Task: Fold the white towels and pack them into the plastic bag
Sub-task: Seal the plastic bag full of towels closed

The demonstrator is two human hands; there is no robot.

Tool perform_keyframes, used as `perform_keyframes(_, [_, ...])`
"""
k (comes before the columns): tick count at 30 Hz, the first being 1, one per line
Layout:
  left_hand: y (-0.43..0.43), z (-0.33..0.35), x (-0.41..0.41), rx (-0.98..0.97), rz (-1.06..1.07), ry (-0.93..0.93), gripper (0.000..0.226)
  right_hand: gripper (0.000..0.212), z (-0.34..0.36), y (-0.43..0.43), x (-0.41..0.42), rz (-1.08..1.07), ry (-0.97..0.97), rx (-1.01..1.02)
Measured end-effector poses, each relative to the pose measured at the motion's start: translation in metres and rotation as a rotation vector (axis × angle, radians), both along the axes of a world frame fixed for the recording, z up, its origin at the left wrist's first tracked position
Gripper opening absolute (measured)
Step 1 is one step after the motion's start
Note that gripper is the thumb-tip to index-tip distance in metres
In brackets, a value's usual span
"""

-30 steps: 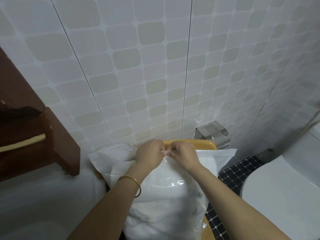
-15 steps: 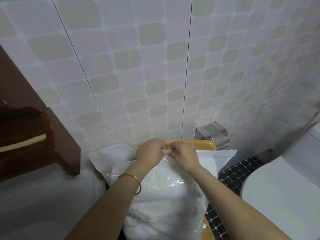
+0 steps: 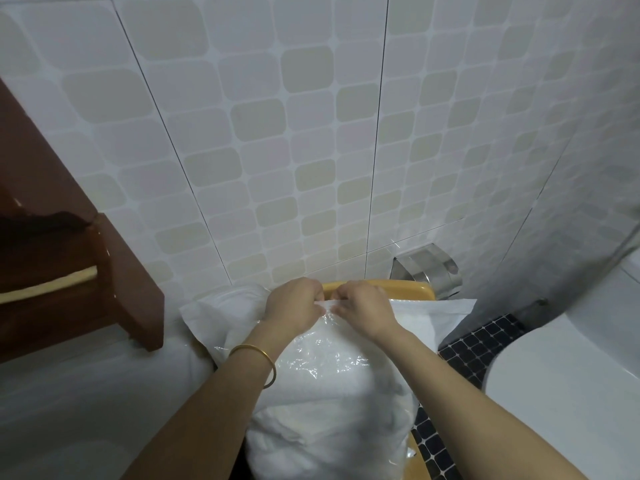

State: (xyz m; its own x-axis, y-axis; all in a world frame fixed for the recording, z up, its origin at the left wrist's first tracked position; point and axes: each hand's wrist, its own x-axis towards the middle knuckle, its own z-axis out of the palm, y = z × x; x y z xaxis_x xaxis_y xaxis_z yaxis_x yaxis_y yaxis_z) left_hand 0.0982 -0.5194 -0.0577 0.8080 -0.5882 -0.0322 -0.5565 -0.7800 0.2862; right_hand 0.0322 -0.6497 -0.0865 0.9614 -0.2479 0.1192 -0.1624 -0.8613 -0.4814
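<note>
Towels (image 3: pixel 332 420) fill the plastic bag (image 3: pixel 329 358) at lower centre; left hand (image 3: pixel 294 304) and right hand (image 3: pixel 363 308) both pinch its top edge.

Curled left hand (image 3: pixel 294 304) beside right hand (image 3: pixel 364 310)

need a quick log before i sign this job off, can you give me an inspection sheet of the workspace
surface: yellow plastic stool, mostly covered; only its far rim shows
job's things: clear plastic bag bulging with folded white towels, apparently resting on the stool
clutter: flat white packet behind the bag, right; white bundle behind it, left
hands: left hand and right hand both pinch the bag's top edge; gold bangle on left wrist
cables: nothing seen
surroundings: beige tiled wall, steel toilet-roll holder, white toilet, brown wooden cabinet, black mosaic floor
</note>
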Motion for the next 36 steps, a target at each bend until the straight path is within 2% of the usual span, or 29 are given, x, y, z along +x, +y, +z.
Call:
perform_keyframes(12, [-0.003, -0.003, -0.006, 0.003, 0.024, -0.062, 0.013, 0.011, -0.007, 0.007, -0.005, -0.048, -0.059, -0.009])
perform_keyframes(15, [-0.004, 0.0, -0.002, 0.044, -0.006, -0.004, 0.006, 0.003, -0.004, 0.0, -0.005, 0.003, -0.042, 0.08])
perform_keyframes(18, [-0.009, 0.003, -0.002, 0.075, -0.045, 0.019, 0.015, 0.013, 0.004, -0.009, -0.005, 0.012, -0.034, 0.214])
perform_keyframes(23, [-0.016, 0.003, -0.007, 0.109, -0.062, -0.06, 0.014, 0.005, 0.004, -0.011, -0.006, -0.049, -0.013, 0.103])
perform_keyframes(30, [-0.014, -0.002, -0.011, 0.084, -0.064, -0.091, 0.013, 0.004, 0.003, -0.008, -0.006, -0.057, 0.002, 0.115])
perform_keyframes(36, [-0.014, 0.002, -0.007, 0.055, -0.04, 0.046, 0.01, 0.002, 0.003, -0.009, -0.007, -0.041, -0.01, 0.16])
